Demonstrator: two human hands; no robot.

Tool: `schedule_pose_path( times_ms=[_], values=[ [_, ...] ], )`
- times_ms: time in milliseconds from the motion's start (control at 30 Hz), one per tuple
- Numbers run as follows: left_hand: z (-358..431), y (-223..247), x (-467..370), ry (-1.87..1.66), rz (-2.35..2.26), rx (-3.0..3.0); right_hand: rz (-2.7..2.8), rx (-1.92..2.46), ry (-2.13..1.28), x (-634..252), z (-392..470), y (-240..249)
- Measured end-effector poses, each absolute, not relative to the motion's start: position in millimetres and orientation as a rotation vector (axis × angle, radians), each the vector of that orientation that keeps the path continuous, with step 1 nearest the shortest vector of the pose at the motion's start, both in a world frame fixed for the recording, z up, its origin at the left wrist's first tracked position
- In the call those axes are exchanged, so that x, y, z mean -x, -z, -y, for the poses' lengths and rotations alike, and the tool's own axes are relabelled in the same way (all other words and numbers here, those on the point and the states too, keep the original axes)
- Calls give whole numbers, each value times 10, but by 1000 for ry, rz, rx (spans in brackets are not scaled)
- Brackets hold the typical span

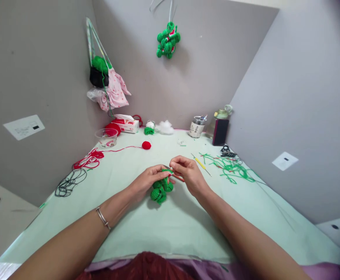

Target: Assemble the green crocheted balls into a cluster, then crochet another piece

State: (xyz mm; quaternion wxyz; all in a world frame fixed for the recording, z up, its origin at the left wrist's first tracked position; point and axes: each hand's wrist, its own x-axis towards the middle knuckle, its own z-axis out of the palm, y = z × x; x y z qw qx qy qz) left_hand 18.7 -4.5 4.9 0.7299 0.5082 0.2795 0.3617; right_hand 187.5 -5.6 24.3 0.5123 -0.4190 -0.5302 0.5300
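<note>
Green crocheted work (pixel 159 193) made of rounded lumps, with a little white and red at its top, hangs below my left hand (pixel 151 177). The thumb and fingers of that hand pinch its upper edge. My right hand (pixel 187 173) touches the same edge from the right, thumb and index finger pressed together; what lies between them is too small to make out. Scissors with orange-red handles (pixel 178 177) seem to show under my right fingers, partly hidden.
On the pale green table (pixel 146 233) lie red yarn (pixel 90 159), dark cord (pixel 70 182), a red ball (pixel 146 145), a yellow crochet hook (pixel 200 163), green yarn scraps (pixel 231 167) and black scissors (pixel 227 151). A phone (pixel 220 132) and a pen tin (pixel 197 128) stand behind.
</note>
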Motion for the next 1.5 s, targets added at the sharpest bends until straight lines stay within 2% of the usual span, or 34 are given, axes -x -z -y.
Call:
schedule_pose_path(
  times_ms=[233,433,567,900,1233,1500],
  values=[
    [107,-45,-241,-731,-700,-1032,1119,1000,-1196,-2001,-98,-235],
    [89,-40,-250,-739,-735,-1063,1205,892,-1639,-2021,-46,-304],
    [56,-33,-233,-731,-744,-1155,1207,879,-1706,-2077,-26,-373],
    [-57,-71,-124,-951,-774,-1243,1346,952,-1293,-2188,41,-542],
    [-80,-182,-58,-1124,-831,-1230,1870,1032,-469,-2098,173,-461],
    [-60,-214,-61,-1121,-851,-1237,1999,1072,-354,-2067,214,-474]
  ],
)
